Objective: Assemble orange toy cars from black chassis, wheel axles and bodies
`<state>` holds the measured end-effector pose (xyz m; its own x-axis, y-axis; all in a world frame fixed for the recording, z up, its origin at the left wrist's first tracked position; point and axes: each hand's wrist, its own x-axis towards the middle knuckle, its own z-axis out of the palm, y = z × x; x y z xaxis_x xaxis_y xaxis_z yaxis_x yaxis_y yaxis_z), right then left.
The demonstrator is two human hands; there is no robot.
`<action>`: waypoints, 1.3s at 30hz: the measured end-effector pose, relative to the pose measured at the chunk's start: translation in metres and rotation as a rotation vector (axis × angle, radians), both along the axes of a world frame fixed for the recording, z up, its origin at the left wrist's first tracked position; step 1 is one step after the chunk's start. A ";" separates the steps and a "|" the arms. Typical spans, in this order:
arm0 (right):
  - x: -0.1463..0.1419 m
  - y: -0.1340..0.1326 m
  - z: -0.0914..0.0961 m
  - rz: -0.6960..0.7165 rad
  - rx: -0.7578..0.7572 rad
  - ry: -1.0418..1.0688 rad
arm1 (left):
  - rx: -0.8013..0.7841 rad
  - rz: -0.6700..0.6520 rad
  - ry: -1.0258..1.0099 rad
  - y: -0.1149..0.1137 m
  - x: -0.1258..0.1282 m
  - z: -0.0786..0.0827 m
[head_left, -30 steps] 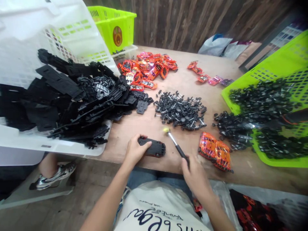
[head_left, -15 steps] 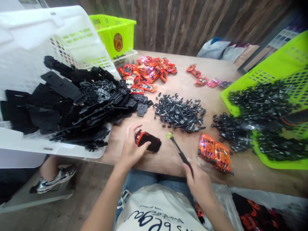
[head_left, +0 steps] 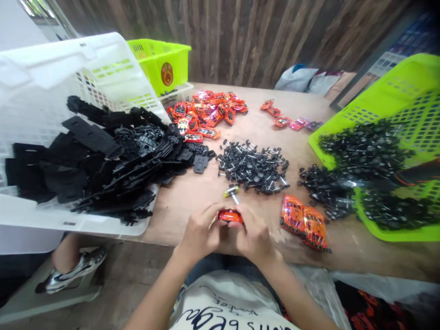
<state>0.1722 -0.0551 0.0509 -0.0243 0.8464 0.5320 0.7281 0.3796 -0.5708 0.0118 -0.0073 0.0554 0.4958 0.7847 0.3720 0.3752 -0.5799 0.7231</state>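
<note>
A small red-orange toy car (head_left: pixel 229 214) is between my two hands at the front of the table. My left hand (head_left: pixel 200 233) grips it from the left, thumb and fingers closed around its end. On the other end my right hand (head_left: pixel 255 234) is closed, its thumb pressed on the near side. Just beyond the car is a small hammer (head_left: pixel 231 190) with a yellowish head. Its shaft runs back to my right hand, which hides the handle, so I cannot tell whether that hand also holds it. A pile of black wheels on metal axles (head_left: pixel 256 167) lies behind.
At left a tipped white basket (head_left: pixel 113 50) spills black plastic chassis plates (head_left: pixel 92 135). Orange car bodies (head_left: pixel 213 110) are heaped at the back. Two large orange cars (head_left: pixel 304 220) sit right of my hands. A green basket (head_left: pixel 374 96) with wheel axles stands at right.
My right hand has moved left to the toy car, and both hands now grip it. The car has turned to show its red side. The hammer's head has shifted slightly left.
</note>
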 end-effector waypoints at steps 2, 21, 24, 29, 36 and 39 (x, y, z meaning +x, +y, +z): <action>0.004 -0.005 0.008 0.032 -0.024 0.021 | -0.020 -0.040 -0.022 -0.002 -0.001 0.002; 0.219 -0.042 -0.040 -0.846 -0.300 -0.261 | 0.245 0.430 0.710 0.167 0.024 -0.016; 0.256 -0.039 -0.053 -0.836 -0.377 -0.265 | 0.242 0.511 0.392 0.156 0.008 -0.008; 0.262 -0.047 -0.067 -0.730 -0.396 -0.264 | -0.364 0.508 -0.311 0.133 -0.007 -0.014; 0.187 -0.047 -0.022 -0.842 -0.167 0.178 | -0.392 0.440 -0.333 0.088 -0.011 -0.020; 0.094 -0.023 -0.002 -0.299 -0.471 0.311 | -0.502 0.353 -0.504 0.076 -0.011 -0.014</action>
